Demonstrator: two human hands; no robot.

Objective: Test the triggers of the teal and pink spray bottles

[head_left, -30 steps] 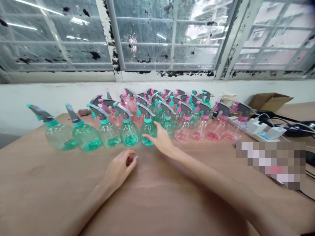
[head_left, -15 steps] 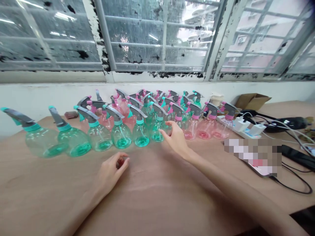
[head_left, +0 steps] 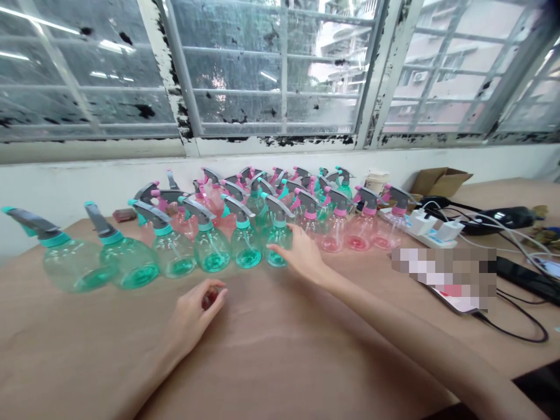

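Note:
Several clear spray bottles stand in rows on a brown table (head_left: 280, 361) under the window, teal ones (head_left: 210, 248) to the left and pink ones (head_left: 361, 230) to the right. My right hand (head_left: 300, 254) reaches forward with fingers apart and touches the base of a teal bottle (head_left: 277, 242) in the front row. My left hand (head_left: 195, 315) rests on the table nearer to me, its fingers curled round a small dark red thing (head_left: 209, 299) that I cannot make out.
A white power strip with plugs (head_left: 431, 230), dark cables (head_left: 520, 332) and a black device lie at the right. A paper cup (head_left: 376, 179) and an open cardboard box (head_left: 440, 182) stand by the wall. A window runs behind the table.
My right hand left one teal front-row bottle, lifted, and now touches the teal bottle beside it. The left hand has kept its curl. The view has shifted rightwards.

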